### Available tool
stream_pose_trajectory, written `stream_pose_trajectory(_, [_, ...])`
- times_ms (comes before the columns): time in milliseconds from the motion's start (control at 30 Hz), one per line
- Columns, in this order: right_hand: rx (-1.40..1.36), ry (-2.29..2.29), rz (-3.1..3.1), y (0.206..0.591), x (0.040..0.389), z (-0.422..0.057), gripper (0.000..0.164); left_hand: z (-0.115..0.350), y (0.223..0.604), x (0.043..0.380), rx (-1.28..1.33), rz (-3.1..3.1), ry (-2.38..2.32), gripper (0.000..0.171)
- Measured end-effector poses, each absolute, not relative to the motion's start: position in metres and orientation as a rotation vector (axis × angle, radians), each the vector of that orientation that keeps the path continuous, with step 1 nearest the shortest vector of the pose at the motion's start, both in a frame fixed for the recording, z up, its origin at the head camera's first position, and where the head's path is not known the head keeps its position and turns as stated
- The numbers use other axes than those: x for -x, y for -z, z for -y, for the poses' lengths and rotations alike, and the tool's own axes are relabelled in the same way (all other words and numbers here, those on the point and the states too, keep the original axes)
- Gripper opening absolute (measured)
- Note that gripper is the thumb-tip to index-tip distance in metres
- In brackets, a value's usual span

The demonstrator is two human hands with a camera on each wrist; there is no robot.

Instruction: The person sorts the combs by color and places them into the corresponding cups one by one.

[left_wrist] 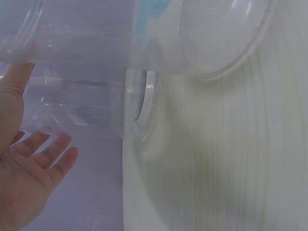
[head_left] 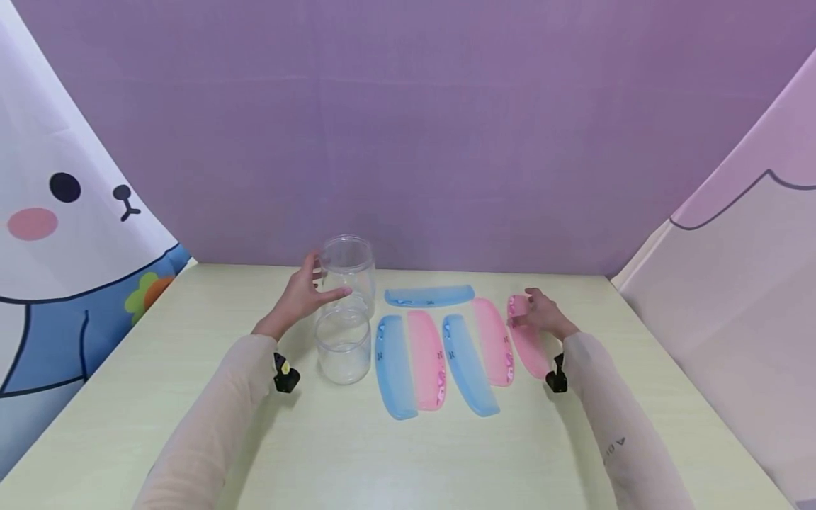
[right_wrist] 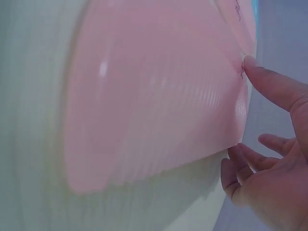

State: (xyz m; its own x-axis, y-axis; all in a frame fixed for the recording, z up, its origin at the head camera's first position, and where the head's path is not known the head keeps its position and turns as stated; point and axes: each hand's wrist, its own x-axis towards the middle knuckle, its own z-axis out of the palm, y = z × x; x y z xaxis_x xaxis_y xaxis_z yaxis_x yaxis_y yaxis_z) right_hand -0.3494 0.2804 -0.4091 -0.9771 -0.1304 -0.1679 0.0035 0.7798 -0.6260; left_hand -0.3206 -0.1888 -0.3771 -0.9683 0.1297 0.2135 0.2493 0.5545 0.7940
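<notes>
The pink comb (head_left: 530,348) lay at the right end of a row, slanting, pinched near its far end by the right hand (head_left: 542,313), with the thumb on one long edge and fingertips at the other. Whether that end was clear of the table (head_left: 357,453) could not be told.

The left hand (head_left: 299,292) was spread about the rear jar (head_left: 361,285), its thumb stretched across the near side, its fingers loose and nearly straight on the left; how firmly they pressed could not be told. The front jar (head_left: 344,365) stood just nearer the person, clear and upright like the other.

Leftward from the pink comb came a second pink comb (head_left: 493,340), a blue comb (head_left: 470,365), a third pink comb (head_left: 426,361) and a second blue comb (head_left: 394,368), near the front jar. A third blue comb (head_left: 429,296) lay crosswise behind.

Pale sleeves (head_left: 213,418) covered both arms. A purple cloth (head_left: 408,142) hung behind the table, a cartoon-printed cloth (head_left: 70,134) at the left.
</notes>
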Motion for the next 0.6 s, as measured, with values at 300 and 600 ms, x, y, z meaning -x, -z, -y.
stream_pose_trajectory(300, [0.056, 1.061, -2.759, 0.4083, 0.3496, -0.2793, 0.091, 0.1892, 0.3773, 0.3212, 0.327, 2.655, 1.392, 0.102])
stream_pose_trajectory(600, [-0.003, 1.113, -2.739, 0.4060, 0.3476, -0.2764, 0.086, 0.1888, 0.3757, 0.3185, 0.335, 2.661, 1.381, 0.101])
